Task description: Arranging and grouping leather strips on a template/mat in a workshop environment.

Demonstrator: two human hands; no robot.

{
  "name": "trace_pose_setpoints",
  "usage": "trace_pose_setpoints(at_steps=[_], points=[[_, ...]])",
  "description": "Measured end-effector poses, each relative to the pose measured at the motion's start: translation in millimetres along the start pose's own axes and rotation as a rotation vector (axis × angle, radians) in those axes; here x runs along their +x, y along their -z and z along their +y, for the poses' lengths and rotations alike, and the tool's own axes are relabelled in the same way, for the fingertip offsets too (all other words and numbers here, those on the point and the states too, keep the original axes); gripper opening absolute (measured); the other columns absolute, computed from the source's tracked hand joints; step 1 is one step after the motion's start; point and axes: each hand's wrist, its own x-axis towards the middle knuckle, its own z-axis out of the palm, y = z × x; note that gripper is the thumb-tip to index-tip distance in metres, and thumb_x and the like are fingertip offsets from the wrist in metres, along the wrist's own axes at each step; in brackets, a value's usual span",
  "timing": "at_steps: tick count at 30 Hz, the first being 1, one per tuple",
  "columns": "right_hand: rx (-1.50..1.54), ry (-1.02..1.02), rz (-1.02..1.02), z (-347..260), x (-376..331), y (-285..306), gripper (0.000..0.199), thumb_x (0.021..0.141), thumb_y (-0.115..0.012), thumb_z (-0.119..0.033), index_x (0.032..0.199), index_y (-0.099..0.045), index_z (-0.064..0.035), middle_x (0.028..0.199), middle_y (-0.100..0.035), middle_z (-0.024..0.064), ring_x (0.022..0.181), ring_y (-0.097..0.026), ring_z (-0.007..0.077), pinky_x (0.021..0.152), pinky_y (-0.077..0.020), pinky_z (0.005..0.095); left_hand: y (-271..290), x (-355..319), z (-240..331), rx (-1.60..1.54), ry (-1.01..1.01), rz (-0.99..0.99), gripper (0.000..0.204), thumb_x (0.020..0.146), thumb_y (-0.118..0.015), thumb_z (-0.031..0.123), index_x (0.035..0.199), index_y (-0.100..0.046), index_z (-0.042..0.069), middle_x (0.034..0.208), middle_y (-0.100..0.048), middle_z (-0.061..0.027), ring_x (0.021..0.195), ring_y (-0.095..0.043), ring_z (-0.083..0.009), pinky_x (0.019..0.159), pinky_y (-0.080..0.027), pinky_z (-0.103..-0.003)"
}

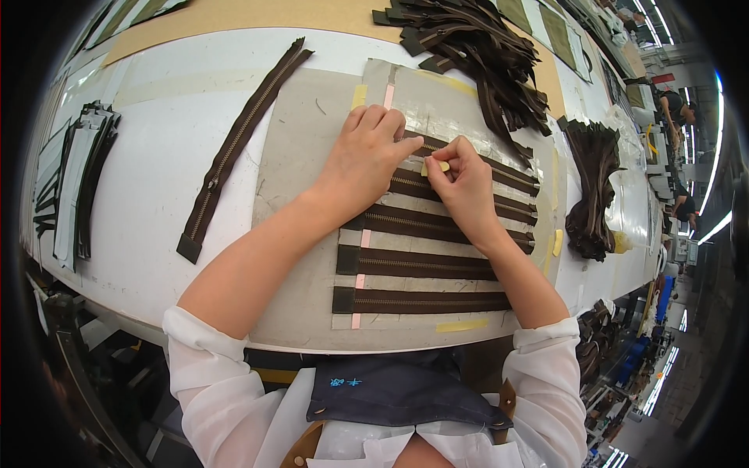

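Note:
Several dark brown zippers (429, 302) with brass-coloured teeth lie in parallel rows across a grey board (292, 304). My left hand (367, 152) rests over the left part of the upper rows. Its fingers are bent and its thumb stretches along the topmost zipper, pressing on it. Close beside it, my right hand (466, 187) pinches a small pale-yellow piece of tailor's chalk (434, 167) against the upper zippers. The left ends of the upper zippers are hidden under my left hand. Square dark end tabs (347, 260) show on the lower rows.
A single zipper (242, 129) lies slanted left of the board. Heaped zippers (476, 47) spread at the far right, and another bundle (591, 187) sits right of the board. Stacked dark and white strips (82, 187) lie at far left. A yellow piece (558, 242) rests near the board's right edge.

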Motion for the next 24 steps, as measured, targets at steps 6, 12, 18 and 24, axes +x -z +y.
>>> trace_pose_setpoints(at_steps=[6,12,18,24], points=[[0.021,0.013,0.036,8.7,1.8,-0.4,0.016,0.093,-0.067,-0.006,0.092,-0.052,0.0002,0.067,-0.059,0.0017,0.058,-0.049,0.0028,0.052,-0.0392,0.0208,-1.1,0.8,0.6,0.009,-0.007,0.007,0.037,0.077,-0.061,-0.004,0.108,-0.074,0.010,0.101,-0.056,-0.0060,0.104,-0.053,-0.0244,0.101,-0.040,-0.038],[0.183,-0.056,0.039,-0.4,-2.6,8.9,0.014,0.095,-0.065,-0.006,0.094,-0.053,0.0002,0.072,-0.063,0.0027,0.062,-0.057,0.0047,0.055,-0.0434,0.0186,0.4,0.2,0.2,0.005,-0.008,0.007,0.037,0.077,-0.061,-0.003,0.109,-0.074,0.009,0.100,-0.056,-0.0061,0.104,-0.053,-0.0245,0.100,-0.040,-0.038],[0.212,-0.187,-0.151,-5.8,-19.5,15.8,0.013,0.096,-0.066,-0.008,0.097,-0.055,-0.0018,0.075,-0.062,-0.0010,0.063,-0.053,0.0013,0.057,-0.0411,0.0155,-0.3,-0.2,0.2,0.010,-0.008,0.010,0.037,0.076,-0.061,-0.004,0.108,-0.075,0.010,0.100,-0.056,-0.0059,0.103,-0.053,-0.0244,0.099,-0.040,-0.038],[0.217,-0.197,-0.143,-6.1,-26.2,13.5,0.012,0.096,-0.065,-0.007,0.093,-0.054,-0.0016,0.074,-0.061,-0.0016,0.062,-0.051,0.0002,0.056,-0.0398,0.0166,-0.2,-0.4,-0.2,0.008,-0.015,0.026,0.038,0.076,-0.061,-0.004,0.108,-0.075,0.009,0.100,-0.056,-0.0059,0.103,-0.053,-0.0242,0.099,-0.040,-0.038]])
